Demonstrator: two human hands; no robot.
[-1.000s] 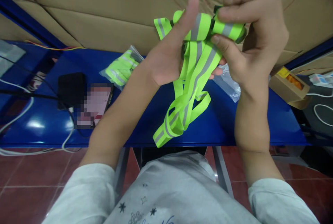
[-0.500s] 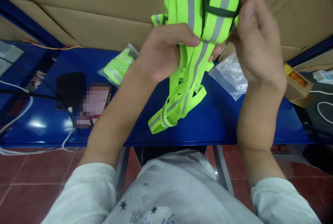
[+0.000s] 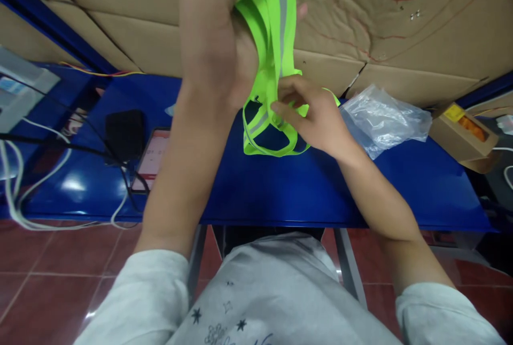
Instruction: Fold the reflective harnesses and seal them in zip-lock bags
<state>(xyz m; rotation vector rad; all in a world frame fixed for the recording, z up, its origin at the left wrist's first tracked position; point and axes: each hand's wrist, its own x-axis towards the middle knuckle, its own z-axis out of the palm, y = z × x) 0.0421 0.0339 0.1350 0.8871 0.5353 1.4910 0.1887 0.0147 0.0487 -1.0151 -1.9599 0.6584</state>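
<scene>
Neon-yellow straps with a grey reflective stripe (image 3: pixel 281 19) hang from my left hand (image 3: pixel 218 30), which is wrapped round their upper part at the top edge of the view. Some of my left fingertips show to the right of the straps. Lower down, my right hand (image 3: pixel 315 112) pinches the straps between thumb and fingers. Below the pinch the strap ends form loose loops above the blue table (image 3: pixel 280 195). The upper end of the bundle is cut off by the frame.
A clear plastic bag (image 3: pixel 387 118) lies right of my right hand, with an open cardboard box (image 3: pixel 460 134) beyond it. On the left are a black pouch (image 3: pixel 125 134), a phone (image 3: pixel 151 158) and white cables (image 3: pixel 18 195). Cardboard (image 3: pixel 420 40) stands behind.
My left hand has moved up and left with the straps. My right hand has left the buckle at the top and come down to the lower straps. The view has shifted slightly.
</scene>
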